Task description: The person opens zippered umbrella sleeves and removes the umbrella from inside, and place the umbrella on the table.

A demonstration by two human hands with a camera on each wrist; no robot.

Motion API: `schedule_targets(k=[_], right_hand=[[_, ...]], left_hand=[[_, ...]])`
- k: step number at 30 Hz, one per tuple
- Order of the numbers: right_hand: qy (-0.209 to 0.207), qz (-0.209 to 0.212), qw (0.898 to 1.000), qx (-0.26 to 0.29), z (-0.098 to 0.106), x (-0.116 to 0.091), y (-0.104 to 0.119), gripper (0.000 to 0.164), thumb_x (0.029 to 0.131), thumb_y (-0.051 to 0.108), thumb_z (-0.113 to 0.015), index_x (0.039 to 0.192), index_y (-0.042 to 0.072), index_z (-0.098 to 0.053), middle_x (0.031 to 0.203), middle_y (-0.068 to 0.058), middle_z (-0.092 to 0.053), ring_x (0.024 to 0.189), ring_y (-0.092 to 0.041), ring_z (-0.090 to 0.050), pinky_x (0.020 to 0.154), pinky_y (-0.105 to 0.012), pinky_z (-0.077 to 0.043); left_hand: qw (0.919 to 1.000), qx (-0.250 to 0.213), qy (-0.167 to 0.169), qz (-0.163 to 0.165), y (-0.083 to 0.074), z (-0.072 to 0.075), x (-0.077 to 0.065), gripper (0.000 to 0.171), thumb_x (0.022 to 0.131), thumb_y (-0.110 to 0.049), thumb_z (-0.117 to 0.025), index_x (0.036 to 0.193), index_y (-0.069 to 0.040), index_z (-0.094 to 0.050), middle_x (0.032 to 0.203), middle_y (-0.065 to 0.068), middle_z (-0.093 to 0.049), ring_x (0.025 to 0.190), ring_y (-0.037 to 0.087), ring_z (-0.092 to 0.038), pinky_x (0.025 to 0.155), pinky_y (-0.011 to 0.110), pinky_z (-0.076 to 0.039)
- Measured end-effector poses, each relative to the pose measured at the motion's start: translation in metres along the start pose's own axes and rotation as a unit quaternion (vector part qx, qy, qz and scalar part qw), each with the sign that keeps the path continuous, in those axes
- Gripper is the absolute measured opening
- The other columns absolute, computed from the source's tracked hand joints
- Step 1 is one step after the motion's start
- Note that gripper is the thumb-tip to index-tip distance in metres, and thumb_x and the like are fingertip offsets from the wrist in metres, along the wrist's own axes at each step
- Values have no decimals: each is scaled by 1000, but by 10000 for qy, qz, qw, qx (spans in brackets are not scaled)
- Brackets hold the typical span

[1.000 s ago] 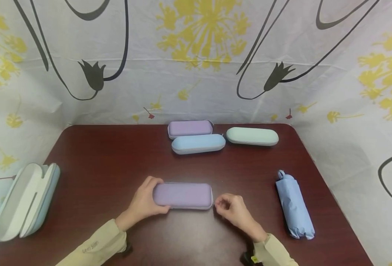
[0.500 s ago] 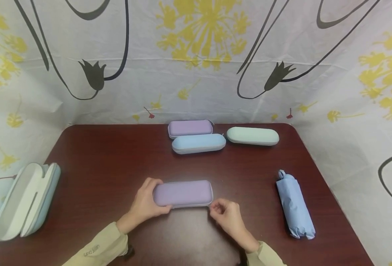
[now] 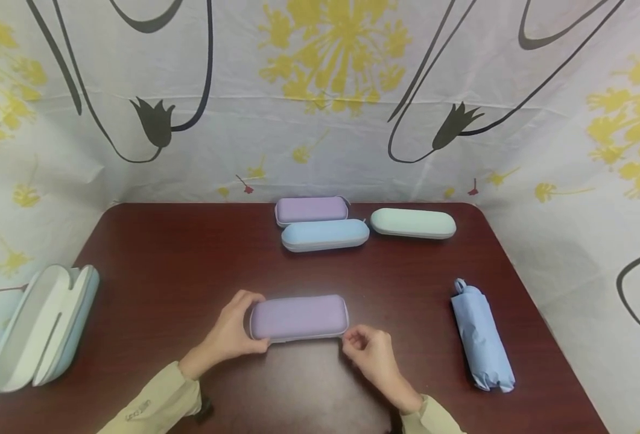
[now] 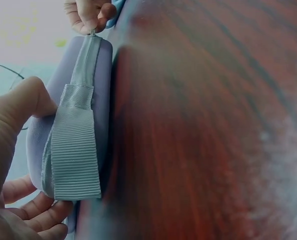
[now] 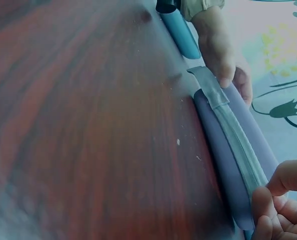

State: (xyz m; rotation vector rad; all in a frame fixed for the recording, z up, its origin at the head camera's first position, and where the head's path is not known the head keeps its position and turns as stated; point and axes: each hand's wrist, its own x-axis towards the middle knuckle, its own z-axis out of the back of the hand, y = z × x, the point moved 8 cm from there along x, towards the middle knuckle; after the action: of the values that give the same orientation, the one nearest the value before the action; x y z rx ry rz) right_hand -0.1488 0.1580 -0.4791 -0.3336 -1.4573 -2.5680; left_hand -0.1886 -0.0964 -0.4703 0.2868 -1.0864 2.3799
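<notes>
A purple zippered case (image 3: 299, 317) lies crosswise on the table in front of me. My left hand (image 3: 231, 328) grips its left end, thumb at the front and fingers behind. In the left wrist view, a grey ribbed strip (image 4: 74, 145) covers that end of the zipper (image 4: 87, 57). At the case's front right corner, my right hand (image 3: 371, 355) pinches the small zipper pull (image 4: 93, 33). The fingertips mostly hide the pull. The zipper looks closed along the side seen in the right wrist view, and the inside of the case is out of sight.
Near the back edge lie another purple case (image 3: 311, 210), a light blue case (image 3: 325, 234) and a mint green case (image 3: 413, 223). An opened pale blue case (image 3: 43, 328) stands at the left edge. To the right is a folded blue umbrella (image 3: 482, 337).
My right hand has moved left from the case's right end to its front corner. The case has turned slightly, and my left hand has lately shifted a little left on it.
</notes>
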Motion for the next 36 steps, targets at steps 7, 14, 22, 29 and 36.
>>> schedule_targets(k=[7, 14, 22, 29, 36], right_hand=[[-76, -357, 9987, 359, -11, -6, 0, 20, 66, -15, -67, 68, 4, -65, 57, 0, -61, 44, 0, -51, 38, -14, -40], [46, -467, 9984, 309, -27, -9, 8, 11, 69, -10, -67, 72, 1, -66, 60, -4, -63, 47, -1, -53, 42, -14, -44], [22, -329, 9990, 316, -40, -9, 16, 11, 69, -10, -67, 71, 1, -66, 60, -5, -63, 48, 0, -54, 44, -16, -46], [-74, -194, 9996, 210, -42, -10, 20, 12, 69, -9, -67, 71, 2, -66, 60, -2, -63, 48, -1, -53, 45, -14, -44], [-148, -65, 9996, 219, -46, -12, 24, 13, 69, -10, -68, 71, 3, -66, 60, -2, -63, 48, 1, -53, 46, -14, -45]], left_hand=[[9999, -50, -99, 12, 0, -1, 0, 68, 45, -22, -84, 105, -4, -58, 100, 2, -55, 91, 16, -55, 76, 36, -49], [9999, -67, -102, 39, 1, -2, -1, 69, 44, -21, -84, 105, -4, -57, 100, 2, -54, 91, 16, -54, 76, 36, -49], [9999, -74, -134, 52, 1, -1, -2, 68, 44, -22, -83, 105, -5, -57, 100, 2, -54, 90, 16, -54, 75, 36, -49], [9999, -82, -140, 62, 1, -1, -2, 68, 44, -22, -83, 105, -5, -57, 100, 2, -54, 90, 16, -54, 74, 36, -49], [9998, -94, -146, 87, 0, -1, -2, 68, 44, -22, -83, 105, -4, -57, 100, 3, -54, 90, 16, -54, 75, 37, -49]])
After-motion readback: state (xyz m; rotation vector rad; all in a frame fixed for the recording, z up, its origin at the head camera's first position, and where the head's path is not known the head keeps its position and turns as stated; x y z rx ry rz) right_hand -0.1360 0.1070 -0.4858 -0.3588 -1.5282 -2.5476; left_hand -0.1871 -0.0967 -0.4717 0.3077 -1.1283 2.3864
